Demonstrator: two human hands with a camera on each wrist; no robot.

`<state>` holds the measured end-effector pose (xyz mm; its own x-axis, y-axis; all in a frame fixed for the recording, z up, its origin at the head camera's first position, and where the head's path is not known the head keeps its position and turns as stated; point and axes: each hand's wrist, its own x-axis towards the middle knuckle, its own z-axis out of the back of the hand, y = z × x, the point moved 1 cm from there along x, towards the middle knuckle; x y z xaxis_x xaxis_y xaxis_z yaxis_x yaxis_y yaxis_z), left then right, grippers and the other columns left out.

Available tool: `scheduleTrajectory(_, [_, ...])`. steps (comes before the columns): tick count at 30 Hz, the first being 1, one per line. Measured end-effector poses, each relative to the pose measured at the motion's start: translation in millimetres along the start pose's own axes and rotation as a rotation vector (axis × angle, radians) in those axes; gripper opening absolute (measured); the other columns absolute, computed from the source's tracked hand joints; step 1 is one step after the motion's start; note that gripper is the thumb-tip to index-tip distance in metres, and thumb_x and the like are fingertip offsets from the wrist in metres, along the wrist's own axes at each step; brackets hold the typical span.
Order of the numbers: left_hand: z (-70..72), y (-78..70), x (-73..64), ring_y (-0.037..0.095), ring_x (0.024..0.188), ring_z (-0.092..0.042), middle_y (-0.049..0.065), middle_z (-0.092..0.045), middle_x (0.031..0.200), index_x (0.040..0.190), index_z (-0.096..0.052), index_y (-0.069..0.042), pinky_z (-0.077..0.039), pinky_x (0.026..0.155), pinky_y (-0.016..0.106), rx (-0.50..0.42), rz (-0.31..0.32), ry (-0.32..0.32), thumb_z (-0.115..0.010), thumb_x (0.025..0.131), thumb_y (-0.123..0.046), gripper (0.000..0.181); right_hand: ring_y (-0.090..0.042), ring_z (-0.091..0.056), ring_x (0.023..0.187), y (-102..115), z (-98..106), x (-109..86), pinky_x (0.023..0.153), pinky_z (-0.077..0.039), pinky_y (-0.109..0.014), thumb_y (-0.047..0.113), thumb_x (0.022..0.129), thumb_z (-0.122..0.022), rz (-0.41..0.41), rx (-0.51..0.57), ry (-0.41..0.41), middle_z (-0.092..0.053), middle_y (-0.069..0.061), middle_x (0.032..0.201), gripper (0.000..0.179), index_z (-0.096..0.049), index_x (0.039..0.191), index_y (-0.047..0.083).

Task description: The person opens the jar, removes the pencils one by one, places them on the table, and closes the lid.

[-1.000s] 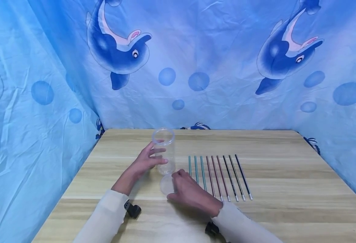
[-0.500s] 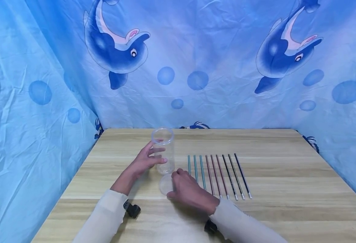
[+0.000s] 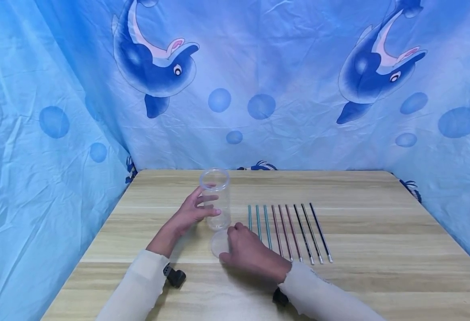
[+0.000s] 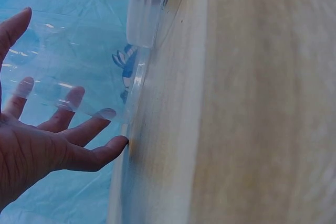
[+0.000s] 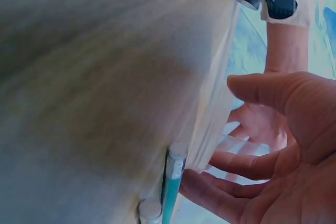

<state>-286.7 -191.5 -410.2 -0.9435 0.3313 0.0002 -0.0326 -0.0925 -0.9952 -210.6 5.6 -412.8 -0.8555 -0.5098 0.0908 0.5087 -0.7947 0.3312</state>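
A tall clear plastic jar (image 3: 224, 200) stands upright and uncapped on the table. My left hand (image 3: 191, 211) holds it from the left, the thumb on the near side and the spread fingers around the back. Just in front of the jar, a round translucent lid (image 3: 220, 244) lies flat. My right hand (image 3: 251, 252) grips this lid at its right side. In the right wrist view, the thumb and fingers bracket the lid's edge (image 5: 215, 124). Part of the lid is hidden under the right hand.
Several pencils lie in a row right of the right hand: teal pencils (image 3: 258, 218), dark red pencils (image 3: 289, 227) and dark pencils (image 3: 319, 227), their eraser ends toward me. The right hand covers part of the teal ones. A blue dolphin-print cloth (image 3: 299, 147) hangs behind the wooden table (image 3: 379, 249).
Both hands, the jar and the lid stay where they were. Only a slight shift of the head view shows.
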Motion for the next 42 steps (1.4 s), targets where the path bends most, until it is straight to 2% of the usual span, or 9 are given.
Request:
scheduleTrajectory(5, [0.6, 0.8, -1.0, 0.051, 0.134, -0.041, 0.024, -0.042, 0.149, 0.148, -0.040, -0.029, -0.039, 0.103, 0.057, 0.009, -0.003, 0.005, -0.081, 0.085, -0.016, 0.077, -0.013, -0.055, 0.079, -5, 4, -2.7, 0.069, -0.050, -0.027, 0.038, 0.079, -0.080, -0.047, 0.147, 0.003, -0.061, -0.010, 0.106, 0.056, -0.066, 0.114, -0.003])
scheduleTrajectory(12, [0.1, 1.1, 2.3, 0.051, 0.134, -0.040, 0.022, -0.043, 0.149, 0.148, -0.040, -0.029, -0.039, 0.104, 0.058, 0.012, -0.003, 0.014, -0.080, 0.086, -0.015, 0.075, -0.017, -0.058, 0.095, -10, 15, -13.2, 0.076, -0.051, -0.031, 0.039, 0.076, -0.079, 0.006, 0.313, -0.143, -0.059, -0.003, 0.114, 0.058, -0.066, 0.121, 0.003])
scheduleTrajectory(16, [0.4, 0.6, 1.6, 0.050, 0.134, -0.041, 0.023, -0.042, 0.150, 0.149, -0.040, -0.029, -0.037, 0.104, 0.061, 0.015, -0.002, 0.019, -0.079, 0.086, -0.016, 0.075, -0.015, -0.057, 0.099, -13, 25, -19.0, 0.081, -0.051, -0.033, 0.034, 0.076, -0.081, 0.119, 0.446, -0.244, -0.058, 0.001, 0.115, 0.055, -0.065, 0.122, 0.008])
scheduleTrajectory(19, [0.7, 1.0, 1.3, 0.050, 0.133, -0.043, 0.023, -0.042, 0.149, 0.148, -0.040, -0.029, -0.039, 0.102, 0.059, 0.017, -0.004, 0.016, -0.079, 0.087, -0.015, 0.074, -0.018, -0.057, 0.103, -17, 33, -20.3, 0.086, -0.053, -0.037, 0.024, 0.075, -0.082, 0.276, 0.580, -0.360, -0.058, -0.002, 0.119, 0.054, -0.063, 0.123, 0.007])
scheduleTrajectory(22, [0.6, 1.2, 1.3, 0.049, 0.130, -0.047, 0.026, -0.041, 0.149, 0.150, -0.038, -0.026, -0.045, 0.098, 0.052, 0.004, -0.020, 0.026, -0.076, 0.088, -0.012, 0.074, -0.025, -0.057, 0.107, -20, 42, -18.7, 0.089, -0.053, -0.041, 0.015, 0.073, -0.080, 0.434, 0.700, -0.455, -0.057, -0.008, 0.123, 0.059, -0.059, 0.127, 0.003])
scheduleTrajectory(25, [0.3, 1.2, 1.5, 0.045, 0.126, -0.052, 0.026, -0.042, 0.148, 0.150, -0.037, -0.023, -0.050, 0.093, 0.045, -0.016, -0.035, 0.033, -0.075, 0.089, -0.009, 0.073, -0.030, -0.057, 0.110, -23, 50, -13.6, 0.092, -0.052, -0.042, 0.012, 0.074, -0.078, 0.514, 0.772, -0.504, -0.056, -0.014, 0.127, 0.064, -0.054, 0.132, -0.001])
scheduleTrajectory(32, [1.2, 2.5, 2.3, 0.041, 0.124, -0.055, 0.019, -0.048, 0.143, 0.150, -0.039, -0.024, -0.046, 0.098, 0.052, -0.025, -0.003, 0.016, -0.081, 0.084, -0.012, 0.079, -0.033, -0.054, 0.115, -27, 64, 13.0, 0.099, -0.046, -0.044, 0.012, 0.078, -0.073, 0.446, 0.851, -0.558, -0.055, -0.020, 0.128, 0.070, -0.042, 0.138, -0.005])
scheduleTrajectory(36, [1.6, 2.5, 3.1, 0.045, 0.129, -0.049, 0.019, -0.046, 0.145, 0.149, -0.038, -0.030, -0.042, 0.102, 0.055, -0.014, 0.026, 0.006, -0.080, 0.084, -0.012, 0.080, -0.028, -0.055, 0.118, -27, 73, 32.4, 0.100, -0.044, -0.045, 0.016, 0.080, -0.075, 0.371, 0.800, -0.579, -0.057, -0.016, 0.131, 0.072, -0.038, 0.140, -0.001])
scheduleTrajectory(42, [3.4, 2.7, 2.0, 0.047, 0.133, -0.043, 0.019, -0.046, 0.147, 0.154, -0.031, -0.035, -0.037, 0.106, 0.057, -0.027, 0.043, 0.006, -0.078, 0.087, -0.011, 0.085, -0.028, -0.055, 0.121, -21, 80, 55.1, 0.098, -0.047, -0.047, 0.014, 0.080, -0.079, 0.344, 0.765, -0.591, -0.057, -0.016, 0.131, 0.074, -0.038, 0.140, 0.001])
